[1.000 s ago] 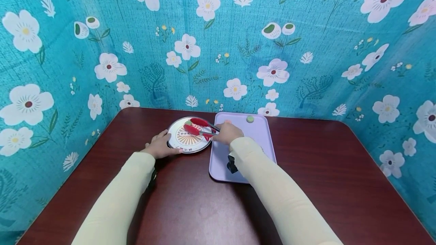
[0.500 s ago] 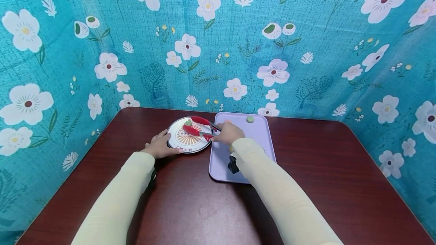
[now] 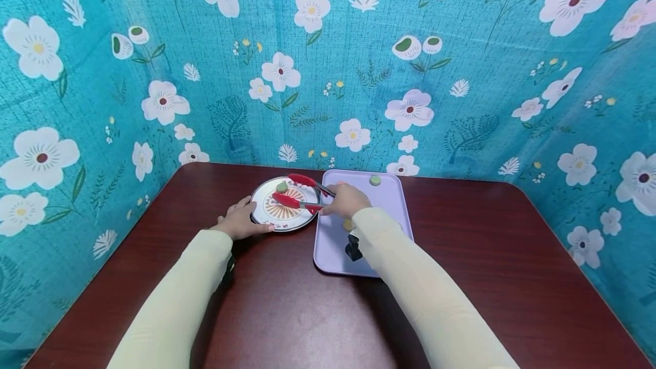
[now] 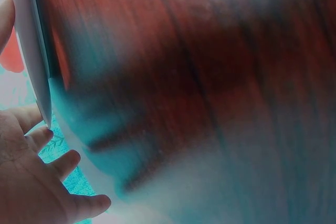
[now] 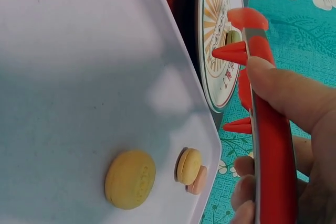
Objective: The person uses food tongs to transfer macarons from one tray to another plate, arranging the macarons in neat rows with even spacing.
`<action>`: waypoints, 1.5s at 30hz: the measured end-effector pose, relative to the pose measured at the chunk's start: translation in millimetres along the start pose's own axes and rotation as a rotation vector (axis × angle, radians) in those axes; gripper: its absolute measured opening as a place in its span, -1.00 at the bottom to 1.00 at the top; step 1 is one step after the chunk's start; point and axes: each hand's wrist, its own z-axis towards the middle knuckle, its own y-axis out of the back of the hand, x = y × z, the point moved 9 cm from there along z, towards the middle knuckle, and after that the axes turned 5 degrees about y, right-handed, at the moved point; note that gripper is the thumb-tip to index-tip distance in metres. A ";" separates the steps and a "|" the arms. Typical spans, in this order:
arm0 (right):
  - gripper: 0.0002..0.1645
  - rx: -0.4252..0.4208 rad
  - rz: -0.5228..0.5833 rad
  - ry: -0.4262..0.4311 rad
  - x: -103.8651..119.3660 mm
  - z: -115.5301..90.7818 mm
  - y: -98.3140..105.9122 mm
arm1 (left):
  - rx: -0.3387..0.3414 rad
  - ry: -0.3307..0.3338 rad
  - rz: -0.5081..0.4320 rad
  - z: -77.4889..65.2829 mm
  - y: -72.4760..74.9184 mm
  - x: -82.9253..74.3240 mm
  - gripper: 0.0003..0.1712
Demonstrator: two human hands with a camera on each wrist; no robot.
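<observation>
- Now, in the head view, the right hand (image 3: 345, 200) gripped the red tongs (image 3: 299, 192), fingers curled round the handles, the red tips spread apart over the plate (image 3: 266, 216). A second earlier a green macaron (image 3: 281, 187) sat between those tips; now it lay free on the plate just beyond them, and the tongs had drawn back a little toward the tray (image 3: 389, 209). That reads as the piece delivered and let go.
- The left hand (image 3: 240, 220) stayed put, its relaxed fingers resting on the plate's near rim, gripping nothing. Another green macaron (image 3: 375, 180) lay at the tray's far edge, well apart from either hand, on the table (image 3: 287, 312).
- In the left wrist view, blurred, the fingers (image 4: 58, 166) lay loosely straight beside the plate's rim (image 4: 31, 61); they closed on nothing.
- In the right wrist view, the thumb (image 5: 289, 95) pressed along the tongs (image 5: 268, 145), whose tips stood open, empty. Beyond them the green piece (image 5: 232, 37) rested on the plate (image 5: 210, 61). Below the fingers, on the tray (image 5: 68, 66), lay a yellow macaron (image 5: 130, 179) and a smaller one (image 5: 189, 167) at the rim.
</observation>
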 end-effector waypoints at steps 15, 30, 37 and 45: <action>-0.06 -0.026 0.012 0.026 -0.5 -6.0 9.5 | 0.000 -0.008 -0.007 -2.9 1.2 -1.7 0.21; -0.04 -0.051 0.012 0.018 -3.2 -10.2 20.9 | -0.007 -0.011 -0.004 -0.5 1.8 -0.4 0.23; -0.08 -0.062 0.026 0.014 -5.0 -14.7 27.4 | -0.003 -0.008 -0.001 -2.8 1.1 -0.5 0.21; -0.03 -0.086 0.027 0.016 -9.8 -19.7 37.6 | -0.004 -0.010 -0.002 -3.5 1.4 -0.1 0.22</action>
